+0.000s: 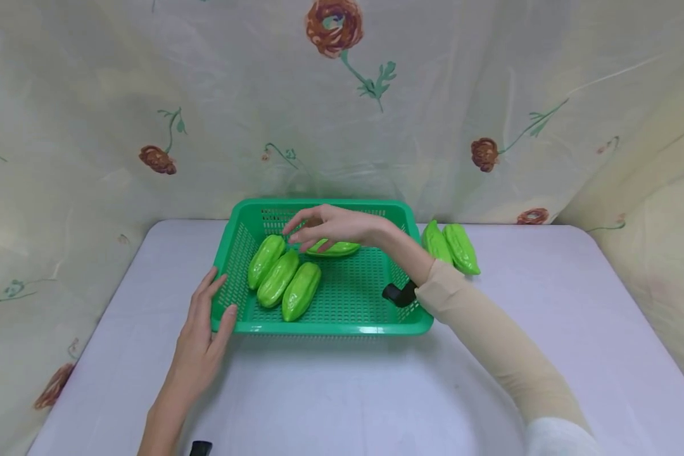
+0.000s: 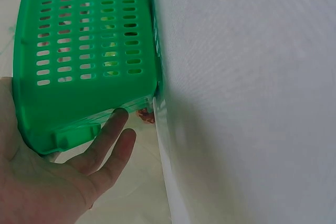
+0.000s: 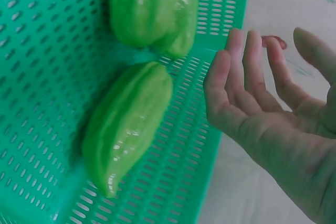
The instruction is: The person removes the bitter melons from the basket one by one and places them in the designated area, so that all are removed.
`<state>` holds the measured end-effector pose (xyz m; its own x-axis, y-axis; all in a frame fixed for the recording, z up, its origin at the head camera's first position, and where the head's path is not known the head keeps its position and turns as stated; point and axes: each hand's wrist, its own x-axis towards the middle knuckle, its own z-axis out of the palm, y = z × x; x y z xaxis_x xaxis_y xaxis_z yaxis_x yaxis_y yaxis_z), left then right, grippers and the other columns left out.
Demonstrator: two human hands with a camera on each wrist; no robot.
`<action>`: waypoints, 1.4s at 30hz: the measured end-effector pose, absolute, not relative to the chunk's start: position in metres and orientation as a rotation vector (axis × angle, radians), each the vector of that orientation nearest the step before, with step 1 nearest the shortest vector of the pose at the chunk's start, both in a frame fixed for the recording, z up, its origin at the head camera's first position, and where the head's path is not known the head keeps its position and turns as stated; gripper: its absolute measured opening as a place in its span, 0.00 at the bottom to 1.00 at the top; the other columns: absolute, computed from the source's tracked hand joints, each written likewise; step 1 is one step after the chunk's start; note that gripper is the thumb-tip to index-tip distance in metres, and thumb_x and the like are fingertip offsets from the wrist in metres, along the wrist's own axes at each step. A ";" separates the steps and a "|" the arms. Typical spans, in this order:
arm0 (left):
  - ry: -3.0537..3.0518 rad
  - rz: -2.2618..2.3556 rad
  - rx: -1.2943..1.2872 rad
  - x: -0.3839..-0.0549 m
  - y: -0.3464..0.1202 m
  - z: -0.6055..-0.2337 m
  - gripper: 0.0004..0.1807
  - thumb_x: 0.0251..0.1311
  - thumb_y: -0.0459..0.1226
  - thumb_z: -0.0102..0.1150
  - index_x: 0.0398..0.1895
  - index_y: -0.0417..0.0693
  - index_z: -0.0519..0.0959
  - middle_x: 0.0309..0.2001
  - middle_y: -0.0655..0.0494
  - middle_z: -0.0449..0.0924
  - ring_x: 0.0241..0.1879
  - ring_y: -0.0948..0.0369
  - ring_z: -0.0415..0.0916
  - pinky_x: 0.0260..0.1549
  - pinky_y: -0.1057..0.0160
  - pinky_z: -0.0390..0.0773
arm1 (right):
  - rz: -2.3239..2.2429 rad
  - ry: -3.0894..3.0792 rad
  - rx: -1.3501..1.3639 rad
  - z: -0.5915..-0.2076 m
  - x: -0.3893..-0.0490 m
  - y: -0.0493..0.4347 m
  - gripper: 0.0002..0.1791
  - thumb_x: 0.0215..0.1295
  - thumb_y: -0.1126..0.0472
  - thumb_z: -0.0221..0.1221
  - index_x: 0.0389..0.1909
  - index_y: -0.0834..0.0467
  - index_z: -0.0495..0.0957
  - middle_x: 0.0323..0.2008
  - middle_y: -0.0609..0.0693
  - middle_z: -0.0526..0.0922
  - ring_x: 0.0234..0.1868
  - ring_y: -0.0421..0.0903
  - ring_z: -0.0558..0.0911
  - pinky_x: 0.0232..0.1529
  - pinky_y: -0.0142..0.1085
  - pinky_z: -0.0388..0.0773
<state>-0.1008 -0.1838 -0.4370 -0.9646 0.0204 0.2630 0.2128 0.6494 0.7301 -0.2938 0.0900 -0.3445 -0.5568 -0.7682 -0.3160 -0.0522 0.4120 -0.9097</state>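
A green plastic basket (image 1: 353,328) stands on the table with several glossy, ribbed green gourds in it. Three gourds (image 1: 301,292) lie side by side in its left half, and another gourd (image 1: 342,249) lies along the back, partly hidden by my right hand (image 1: 336,226). This hand hovers over the basket with nothing in its grasp; in the right wrist view its fingers are loosely bent and apart, beside a gourd (image 3: 128,127). My left hand (image 1: 196,345) rests at the basket's front left corner, thumb at the rim and fairly straight fingers along the outside wall.
Two more gourds (image 1: 460,248) lie on the table just right of the basket, partly behind my right forearm. A white cloth covers the table (image 1: 342,399). Flower-patterned sheeting (image 1: 433,126) hangs close behind the basket and along both sides.
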 end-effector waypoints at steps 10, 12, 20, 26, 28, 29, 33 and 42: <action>-2.638 -1.202 -0.197 -0.101 -0.182 -0.434 0.30 0.85 0.42 0.47 0.85 0.46 0.58 0.88 0.48 0.50 0.85 0.38 0.53 0.74 0.25 0.64 | -1.027 1.927 -0.705 -0.362 -0.298 0.081 0.26 0.83 0.53 0.56 0.76 0.55 0.72 0.72 0.53 0.80 0.71 0.52 0.82 0.71 0.52 0.80; -2.637 -1.197 -0.198 -0.101 -0.181 -0.434 0.30 0.85 0.42 0.47 0.85 0.46 0.58 0.88 0.48 0.50 0.85 0.38 0.54 0.74 0.24 0.64 | -1.017 1.938 -0.703 -0.362 -0.297 0.081 0.26 0.83 0.53 0.56 0.76 0.55 0.72 0.71 0.53 0.81 0.70 0.52 0.82 0.71 0.53 0.80; -2.637 -1.202 -0.191 -0.100 -0.182 -0.434 0.30 0.86 0.43 0.46 0.85 0.46 0.59 0.88 0.48 0.50 0.85 0.37 0.53 0.74 0.24 0.64 | -0.948 1.983 -0.710 -0.363 -0.295 0.078 0.26 0.83 0.52 0.56 0.76 0.55 0.73 0.72 0.53 0.80 0.71 0.52 0.81 0.73 0.54 0.78; -2.637 -1.204 -0.193 -0.100 -0.182 -0.435 0.30 0.86 0.43 0.46 0.85 0.46 0.59 0.88 0.48 0.50 0.85 0.37 0.53 0.74 0.24 0.63 | -0.953 2.025 -0.710 -0.365 -0.293 0.077 0.25 0.83 0.52 0.56 0.75 0.56 0.73 0.67 0.56 0.82 0.69 0.53 0.81 0.72 0.55 0.78; -2.638 -1.203 -0.193 -0.100 -0.182 -0.435 0.30 0.86 0.43 0.46 0.85 0.46 0.58 0.88 0.49 0.50 0.85 0.37 0.53 0.74 0.24 0.63 | -0.936 2.043 -0.705 -0.365 -0.293 0.077 0.25 0.83 0.52 0.56 0.75 0.56 0.73 0.66 0.56 0.82 0.69 0.52 0.81 0.72 0.54 0.78; -2.638 -1.201 -0.192 -0.100 -0.182 -0.435 0.30 0.86 0.43 0.46 0.85 0.46 0.59 0.88 0.49 0.50 0.85 0.37 0.53 0.74 0.24 0.63 | -0.923 2.053 -0.702 -0.365 -0.293 0.077 0.25 0.83 0.52 0.56 0.74 0.55 0.74 0.67 0.56 0.83 0.69 0.52 0.81 0.72 0.54 0.78; -2.637 -1.199 -0.189 -0.100 -0.182 -0.435 0.30 0.85 0.43 0.47 0.85 0.47 0.59 0.88 0.49 0.50 0.85 0.38 0.54 0.73 0.24 0.64 | -0.863 2.080 -0.703 -0.365 -0.293 0.077 0.24 0.84 0.51 0.56 0.74 0.54 0.74 0.68 0.55 0.83 0.69 0.52 0.82 0.70 0.52 0.80; -2.634 -1.197 -0.189 -0.100 -0.182 -0.435 0.30 0.85 0.43 0.47 0.85 0.47 0.59 0.88 0.49 0.50 0.85 0.38 0.54 0.73 0.25 0.64 | -0.803 2.095 -0.697 -0.364 -0.293 0.076 0.22 0.84 0.52 0.55 0.72 0.54 0.75 0.69 0.56 0.82 0.64 0.51 0.86 0.67 0.54 0.81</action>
<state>-0.0998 -0.1823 -0.4347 -0.9626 0.0177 0.2703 0.2153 0.6556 0.7237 -0.2926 0.0763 -0.3639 -0.5522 -0.6937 -0.4624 -0.2067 0.6512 -0.7302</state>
